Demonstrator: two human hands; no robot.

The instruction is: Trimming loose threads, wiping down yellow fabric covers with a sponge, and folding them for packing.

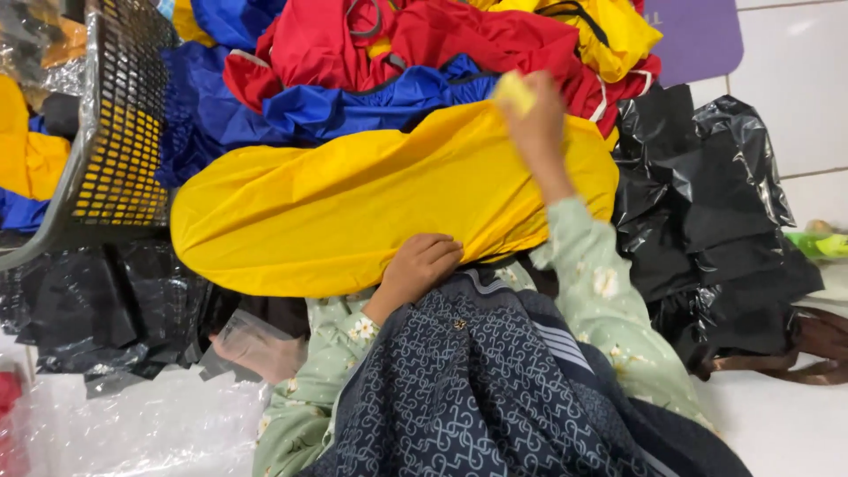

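The left hand [422, 263] was curled closed on the near edge of a big yellow cloth [353, 212], fingers tucked over the hem. The right hand [534, 124] was raised at about one o'clock from the left, well apart from it, pinching a small pale yellow piece [514, 92] at the cloth's far edge. The yellow cloth lay spread across the middle of the view, draped over the person's lap and up against a heap of clothes. Blue cloth [353, 106] and red cloth [459, 40] sat in that heap at twelve o'clock, just behind the yellow one. A dark mesh basket [124, 115] stood tilted at nine o'clock. Black plastic bags [707, 203] lay crumpled at three o'clock, and clear plastic wrap [150, 424] at seven o'clock. Green flowered sleeves [609, 300] covered both arms.
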